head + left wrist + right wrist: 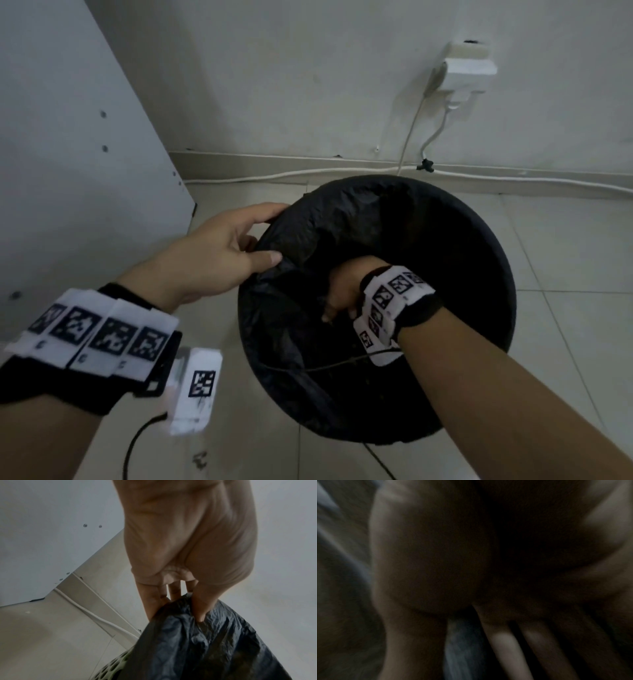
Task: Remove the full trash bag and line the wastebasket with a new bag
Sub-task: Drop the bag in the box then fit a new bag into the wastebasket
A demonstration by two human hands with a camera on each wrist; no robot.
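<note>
At bag (445, 240) rim, left hand (219, 253) pinching

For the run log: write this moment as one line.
left hand: pinches black bag edge at wastebasket rim | right hand: down inside bag, grip unclear | stage: lining underway

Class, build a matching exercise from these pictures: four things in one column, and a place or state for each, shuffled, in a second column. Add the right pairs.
1. left hand
2. right hand
3. bag
4. charger

a. plugged in at the wall
b. lining the basket
c. reaching down inside the bag
d. pinching the bag's edge

Pairs: 1-d, 2-c, 3-b, 4-a
</note>
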